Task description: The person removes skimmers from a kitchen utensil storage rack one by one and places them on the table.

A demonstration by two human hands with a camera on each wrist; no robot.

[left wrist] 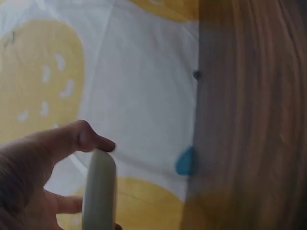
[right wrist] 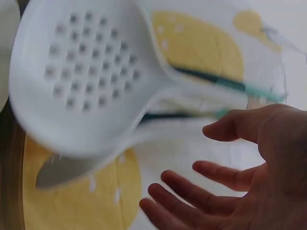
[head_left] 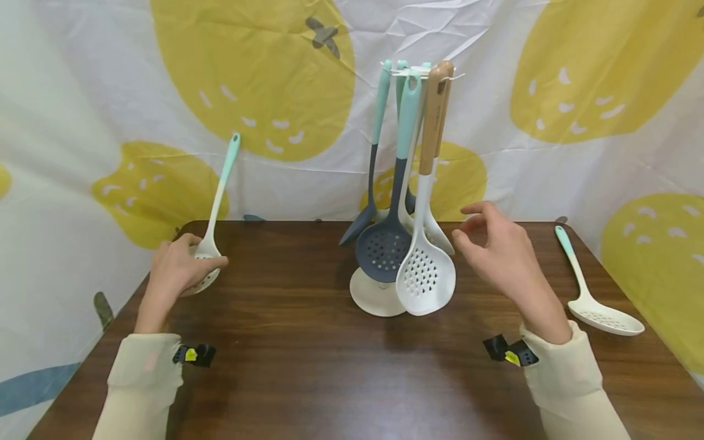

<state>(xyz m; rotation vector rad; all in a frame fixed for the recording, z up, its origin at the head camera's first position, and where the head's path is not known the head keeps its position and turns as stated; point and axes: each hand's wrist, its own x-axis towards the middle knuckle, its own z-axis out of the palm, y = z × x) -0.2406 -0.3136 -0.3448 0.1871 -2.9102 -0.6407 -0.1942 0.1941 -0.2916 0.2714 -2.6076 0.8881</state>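
On the left, my left hand (head_left: 175,269) pinches the head of a white skimmer (head_left: 218,198) with a mint handle tip. The skimmer stands with its handle pointing up; part of its perforated head is hidden behind the hand. In the left wrist view the head's pale rim (left wrist: 99,191) lies between thumb and fingers. My right hand (head_left: 503,247) is just right of the utensil rack (head_left: 379,299), fingers apart and loosely bent, holding nothing. Nearest to it hangs a white skimmer (head_left: 426,278) with a wooden handle, whose perforated head (right wrist: 91,72) fills much of the right wrist view.
A dark slotted skimmer (head_left: 384,250) and a dark ladle-like utensil (head_left: 360,223), both mint-handled, hang on the rack among several others. At the right edge of the wooden table (head_left: 308,360) lies a white slotted turner (head_left: 605,315). A fruit-print cloth (head_left: 440,30) hangs behind.
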